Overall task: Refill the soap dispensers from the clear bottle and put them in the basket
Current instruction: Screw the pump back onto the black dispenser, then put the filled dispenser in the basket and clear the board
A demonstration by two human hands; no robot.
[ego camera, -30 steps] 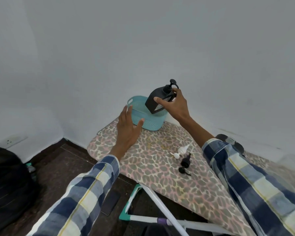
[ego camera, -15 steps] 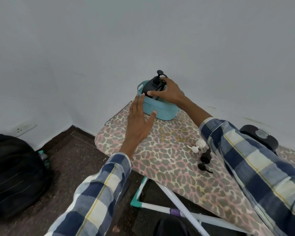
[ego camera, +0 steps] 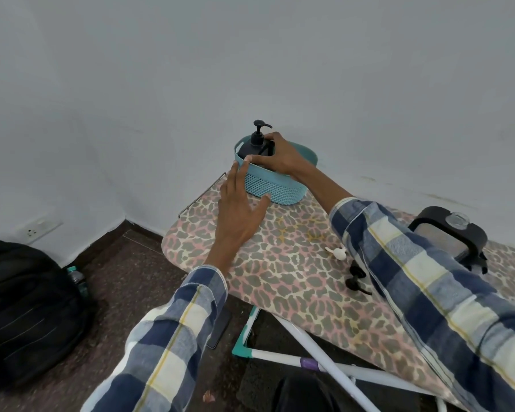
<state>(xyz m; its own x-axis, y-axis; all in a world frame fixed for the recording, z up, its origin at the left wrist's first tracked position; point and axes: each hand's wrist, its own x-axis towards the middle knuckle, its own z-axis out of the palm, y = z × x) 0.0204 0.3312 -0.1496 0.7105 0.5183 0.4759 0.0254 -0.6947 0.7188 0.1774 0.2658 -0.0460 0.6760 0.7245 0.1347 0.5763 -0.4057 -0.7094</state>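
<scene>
Our right hand (ego camera: 280, 157) curls over the black soap dispenser (ego camera: 254, 145), thumb and fingers around its body, which stands upright inside the teal basket (ego camera: 275, 188) at twelve o'clock on the ironing board (ego camera: 280, 263). Our left hand (ego camera: 240, 215) lies spread, its fingertips touching the basket's near wall at about eleven o'clock. We judge this dispenser as good as placed; only letting go remains. Whether it was refilled we cannot tell. At three o'clock, beside our right sleeve, lie three loose pump heads: one white pump head (ego camera: 338, 252) and two black pump heads (ego camera: 356, 278), so more dispensers probably wait to be filled, capped and carried over. We count one basket, and one dispenser in it. A black-framed object (ego camera: 455, 233) sits at two o'clock; we cannot tell what it is, and no clear bottle is plainly visible.
</scene>
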